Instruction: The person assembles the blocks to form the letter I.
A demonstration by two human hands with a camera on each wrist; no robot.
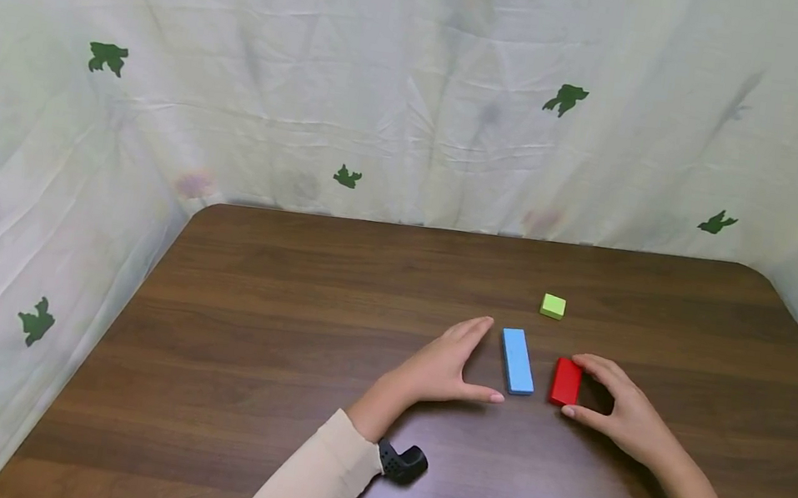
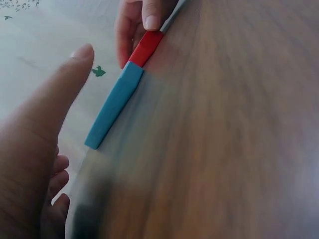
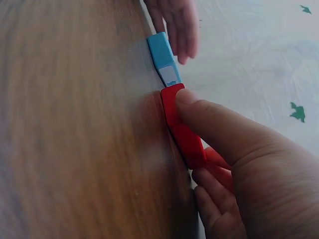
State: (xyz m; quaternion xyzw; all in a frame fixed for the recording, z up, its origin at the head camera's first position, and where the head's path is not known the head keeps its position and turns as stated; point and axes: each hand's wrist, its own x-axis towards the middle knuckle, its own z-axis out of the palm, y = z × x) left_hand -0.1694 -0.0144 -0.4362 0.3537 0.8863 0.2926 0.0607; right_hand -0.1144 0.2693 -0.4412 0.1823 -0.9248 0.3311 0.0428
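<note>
Bare hands work above a brown desk (image 1: pixel 270 308), the right hand (image 1: pixel 630 416) pinching a red block (image 1: pixel 566 382) between thumb and fingers, the left hand (image 1: pixel 435 373) holding nothing, its thumb and fingers spread apart. The red block lies flat, a little to the right of the desk's middle, the right hand's fingers at its end toward the far edge and the thumb at its end toward the near edge. Just to its left lies a longer blue block (image 1: pixel 517 362), a narrow strip of bare wood between the two. The left hand curves around the blue block's left side, close but not touching. Both blocks run lengthwise between the near and far edges, the blue one angled slightly toward the far left corner. Beyond them, nearer the far edge, sits a small lime-green block (image 1: pixel 553 306), apart from both hands. Black devices (image 1: pixel 403 464) ride on both wrists, just beyond the cuffs of cream sleeves (image 1: pixel 315 482). Behind the desk's far edge and along its left and right sides hangs a pale, creased cloth (image 1: pixel 299 84) scattered with dark green leaf-like shapes (image 1: pixel 108 58).
</note>
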